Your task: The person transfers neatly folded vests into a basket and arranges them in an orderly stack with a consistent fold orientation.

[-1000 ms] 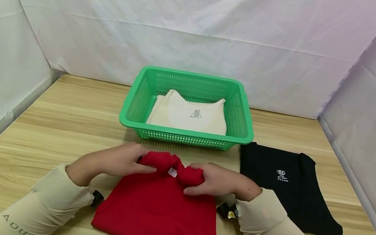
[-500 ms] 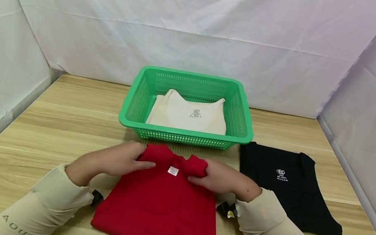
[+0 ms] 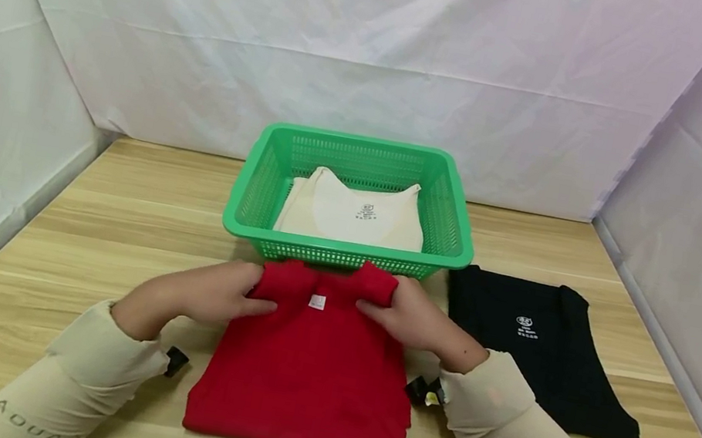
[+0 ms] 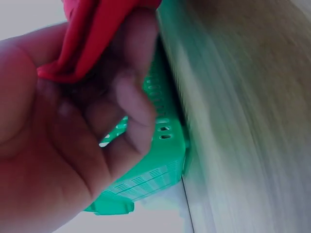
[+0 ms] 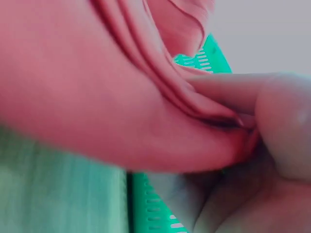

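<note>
A folded red shirt (image 3: 309, 376) with a small white neck label hangs down between both hands in front of the green basket. At its upper left corner my left hand (image 3: 215, 289) grips the cloth, thumb on the near side. My right hand (image 3: 417, 321) pinches the upper right corner. The left wrist view shows a red fold (image 4: 92, 43) between thumb and curled fingers. In the right wrist view, red layers (image 5: 146, 107) sag from the grip. Whether the lower edge touches the table cannot be told.
A green basket (image 3: 346, 248) stands behind the shirt, with folded cream garments (image 3: 352, 211) inside. At the right a folded black garment (image 3: 534, 337) with a white print lies on the wooden table (image 3: 133, 212). White sheets (image 3: 379, 59) enclose the back and sides.
Both hands still hold the red shirt. Its top edge has risen toward the basket, the neck has spread flatter, and the lower edge has drawn up and straightened. My left hand shifted slightly left.
</note>
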The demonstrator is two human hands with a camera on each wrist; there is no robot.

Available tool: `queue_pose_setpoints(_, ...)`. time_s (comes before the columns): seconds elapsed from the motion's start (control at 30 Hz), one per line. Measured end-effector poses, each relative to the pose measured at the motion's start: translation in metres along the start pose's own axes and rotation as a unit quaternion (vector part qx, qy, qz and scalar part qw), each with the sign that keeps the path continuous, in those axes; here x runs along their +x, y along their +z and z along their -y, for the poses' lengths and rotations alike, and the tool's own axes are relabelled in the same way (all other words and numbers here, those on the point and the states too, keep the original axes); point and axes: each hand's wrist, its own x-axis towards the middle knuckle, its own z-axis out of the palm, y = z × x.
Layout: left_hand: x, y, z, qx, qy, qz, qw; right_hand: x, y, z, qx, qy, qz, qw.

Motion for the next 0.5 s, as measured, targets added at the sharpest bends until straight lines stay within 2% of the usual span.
queue_pose_setpoints(0.27, 0.002, -0.005, -0.002, -0.034, 0.023, -0.087, 0.9953, -0.003, -0.01, 0.01, 0.055, 0.044, -0.053, 0.9961)
queue_pose_setpoints(0.37, 0.001, -0.007, -0.002, -0.043, 0.037, -0.104, 0.993, -0.004, -0.014, 0.013, 0.062, 0.047, -0.058, 0.9953)
queue_pose_setpoints(0.5, -0.002, -0.009, -0.003, -0.04, 0.041, -0.108, 0.9925, -0.005, -0.018, 0.016, 0.056, 0.039, -0.057, 0.9961)
